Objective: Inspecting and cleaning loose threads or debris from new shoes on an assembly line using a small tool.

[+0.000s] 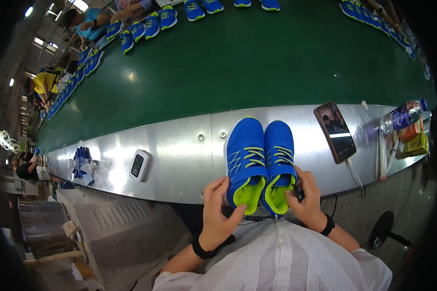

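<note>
A pair of blue sneakers with lime laces and lime linings lies side by side on the metal edge, toes pointing away from me. My left hand (215, 209) grips the heel end of the left sneaker (243, 140), thumb at its collar and fingers along its outer side. Around the heel of the right sneaker (279, 136) my right hand (307, 200) is closed, its thumb at the collar opening. Both heels reach past the table's near edge, close to my white shirt. The undersides of the shoes are hidden.
Beyond the metal edge (179, 140) runs a green conveyor belt (257, 63) with rows of blue sneakers (152, 25). A smartphone (335, 132) with a cable, a plastic bottle (403, 116) and a yellow box (416, 144) lie right. Left are a white handheld device (140, 165) and blue gloves (82, 160). People work far left.
</note>
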`<action>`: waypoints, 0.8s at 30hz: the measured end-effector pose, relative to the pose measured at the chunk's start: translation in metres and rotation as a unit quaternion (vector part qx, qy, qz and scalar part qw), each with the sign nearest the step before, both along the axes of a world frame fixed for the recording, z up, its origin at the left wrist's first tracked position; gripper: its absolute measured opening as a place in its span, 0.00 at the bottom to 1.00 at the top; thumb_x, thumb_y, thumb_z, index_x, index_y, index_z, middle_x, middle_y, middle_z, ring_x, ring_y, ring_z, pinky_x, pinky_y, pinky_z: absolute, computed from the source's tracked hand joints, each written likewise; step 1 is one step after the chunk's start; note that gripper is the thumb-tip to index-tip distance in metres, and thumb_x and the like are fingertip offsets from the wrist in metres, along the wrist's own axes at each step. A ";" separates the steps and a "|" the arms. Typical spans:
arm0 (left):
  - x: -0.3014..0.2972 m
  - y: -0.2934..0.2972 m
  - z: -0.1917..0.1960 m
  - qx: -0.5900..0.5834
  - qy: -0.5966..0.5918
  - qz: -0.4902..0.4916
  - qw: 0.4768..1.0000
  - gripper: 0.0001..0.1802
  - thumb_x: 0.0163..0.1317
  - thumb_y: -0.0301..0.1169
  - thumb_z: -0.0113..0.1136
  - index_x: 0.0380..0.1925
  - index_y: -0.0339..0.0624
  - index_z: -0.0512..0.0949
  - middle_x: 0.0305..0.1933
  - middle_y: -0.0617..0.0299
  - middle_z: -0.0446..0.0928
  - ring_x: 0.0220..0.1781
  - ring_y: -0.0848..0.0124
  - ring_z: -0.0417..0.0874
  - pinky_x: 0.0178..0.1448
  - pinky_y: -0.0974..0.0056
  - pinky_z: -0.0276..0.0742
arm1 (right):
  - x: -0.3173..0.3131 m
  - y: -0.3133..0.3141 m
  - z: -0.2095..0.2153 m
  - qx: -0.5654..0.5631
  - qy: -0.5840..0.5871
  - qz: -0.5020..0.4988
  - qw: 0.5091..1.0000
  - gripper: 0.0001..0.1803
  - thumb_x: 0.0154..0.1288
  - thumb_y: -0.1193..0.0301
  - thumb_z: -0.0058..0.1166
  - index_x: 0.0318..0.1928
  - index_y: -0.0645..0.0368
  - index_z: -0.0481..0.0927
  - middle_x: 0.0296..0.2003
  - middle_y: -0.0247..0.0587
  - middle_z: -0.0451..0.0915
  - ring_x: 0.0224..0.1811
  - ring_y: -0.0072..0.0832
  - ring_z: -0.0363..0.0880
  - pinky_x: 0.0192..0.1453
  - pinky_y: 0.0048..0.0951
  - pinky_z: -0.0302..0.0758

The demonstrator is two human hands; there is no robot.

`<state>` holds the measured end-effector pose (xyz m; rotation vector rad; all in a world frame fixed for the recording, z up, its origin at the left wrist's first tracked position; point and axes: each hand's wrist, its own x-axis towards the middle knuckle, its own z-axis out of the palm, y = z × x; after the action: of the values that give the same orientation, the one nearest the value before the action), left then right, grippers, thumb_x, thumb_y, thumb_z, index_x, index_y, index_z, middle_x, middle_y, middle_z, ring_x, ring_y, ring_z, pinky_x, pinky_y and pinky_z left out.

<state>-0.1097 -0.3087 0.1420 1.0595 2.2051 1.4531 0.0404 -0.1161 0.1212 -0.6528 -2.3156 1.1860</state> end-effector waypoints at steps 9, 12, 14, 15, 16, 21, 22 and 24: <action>-0.012 0.007 -0.012 0.048 -0.143 0.028 0.988 0.33 0.55 0.19 0.64 0.63 0.33 0.64 0.61 0.52 0.63 0.61 0.64 0.71 0.63 0.60 0.73 | -0.002 0.001 0.000 0.000 0.017 -0.007 1.000 0.33 0.50 0.77 0.60 0.60 0.66 0.72 0.39 0.50 0.77 0.37 0.41 0.80 0.42 0.33 0.77; -0.020 0.012 -0.002 0.057 -0.243 0.066 0.966 0.33 0.57 0.17 0.59 0.64 0.35 0.61 0.55 0.53 0.69 0.55 0.68 0.75 0.58 0.64 0.74 | 0.001 0.001 -0.004 -0.014 0.019 -0.021 0.999 0.30 0.51 0.79 0.58 0.59 0.66 0.73 0.38 0.51 0.77 0.36 0.41 0.80 0.41 0.31 0.76; -0.026 0.012 0.001 0.061 -0.229 0.076 0.969 0.33 0.58 0.17 0.58 0.64 0.35 0.61 0.55 0.52 0.70 0.54 0.68 0.76 0.57 0.65 0.75 | 0.003 0.001 -0.013 -0.049 0.066 -0.051 0.995 0.24 0.56 0.81 0.54 0.56 0.68 0.74 0.37 0.46 0.79 0.36 0.31 0.80 0.39 0.28 0.75; -0.029 0.012 0.002 0.065 -0.214 0.088 0.971 0.33 0.58 0.17 0.58 0.64 0.35 0.60 0.54 0.51 0.71 0.52 0.68 0.77 0.55 0.67 0.76 | 0.004 -0.001 -0.010 -0.048 0.066 -0.054 0.995 0.24 0.56 0.81 0.54 0.56 0.68 0.74 0.37 0.46 0.79 0.36 0.31 0.80 0.39 0.28 0.75; -0.030 0.013 0.003 0.069 -0.220 0.099 0.968 0.30 0.59 0.17 0.57 0.63 0.35 0.62 0.56 0.52 0.70 0.54 0.68 0.76 0.53 0.68 0.77 | 0.001 -0.004 -0.004 -0.159 0.057 -0.073 0.983 0.21 0.59 0.80 0.52 0.55 0.68 0.74 0.37 0.43 0.79 0.37 0.25 0.78 0.39 0.26 0.75; -0.033 0.013 0.005 0.037 -0.216 0.089 0.972 0.24 0.57 0.19 0.61 0.55 0.34 0.70 0.57 0.54 0.69 0.57 0.64 0.75 0.58 0.60 0.77 | -0.009 -0.003 -0.008 -0.395 0.098 -0.108 0.907 0.12 0.68 0.75 0.47 0.49 0.67 0.75 0.37 0.34 0.79 0.37 0.16 0.74 0.41 0.20 0.73; -0.032 0.012 0.006 0.002 -0.075 0.066 0.995 0.23 0.55 0.20 0.62 0.54 0.35 0.72 0.55 0.52 0.70 0.56 0.60 0.75 0.58 0.58 0.75 | -0.010 -0.002 -0.006 -0.394 0.098 -0.108 0.907 0.12 0.68 0.75 0.47 0.49 0.67 0.75 0.37 0.34 0.79 0.37 0.16 0.74 0.41 0.20 0.73; -0.028 0.017 0.014 -0.009 0.147 0.059 0.987 0.22 0.50 0.22 0.65 0.48 0.36 0.76 0.52 0.48 0.74 0.55 0.51 0.75 0.59 0.55 0.71 | -0.012 0.000 -0.003 -0.403 0.089 -0.099 0.905 0.12 0.69 0.75 0.46 0.49 0.67 0.75 0.38 0.34 0.79 0.37 0.16 0.75 0.42 0.21 0.73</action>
<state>-0.1373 -0.2912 0.1563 1.2251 2.5169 1.3966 0.0283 -0.1162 0.1184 -0.9688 -1.4971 2.0030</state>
